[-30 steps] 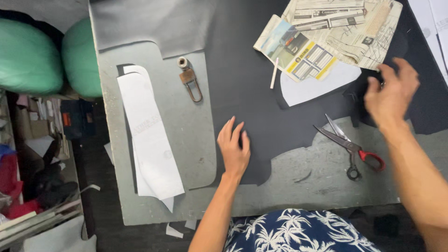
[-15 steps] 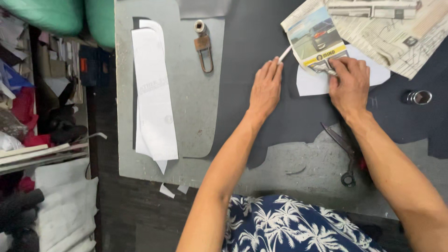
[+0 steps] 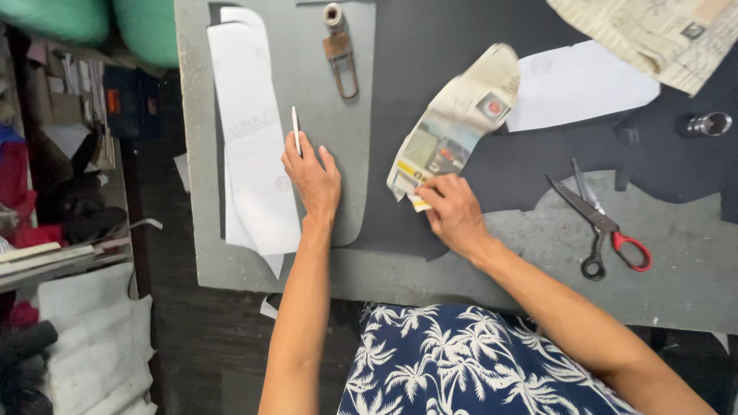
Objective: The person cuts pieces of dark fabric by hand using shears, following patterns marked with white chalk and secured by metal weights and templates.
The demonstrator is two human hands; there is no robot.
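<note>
Left hand (image 3: 311,178) lies flat, fingers released, touching a white pencil (image 3: 295,131) at twelve o'clock; right hand (image 3: 452,211) pinches folded newspaper (image 3: 453,123).

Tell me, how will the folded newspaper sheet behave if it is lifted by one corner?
Probably floppy: the newspaper sheet already curls and bends where the right hand pinches its lower corner. It looks thin and light, so it should drag easily across the dark fabric, but may tear.

- My left hand (image 3: 311,175) lies palm down, fingers together and stretched forward, forearm running straight back toward my body.
- My right hand (image 3: 453,211) is curled, fingertips pinched together at its front, wrist bent, forearm angling in from the lower right.
</note>
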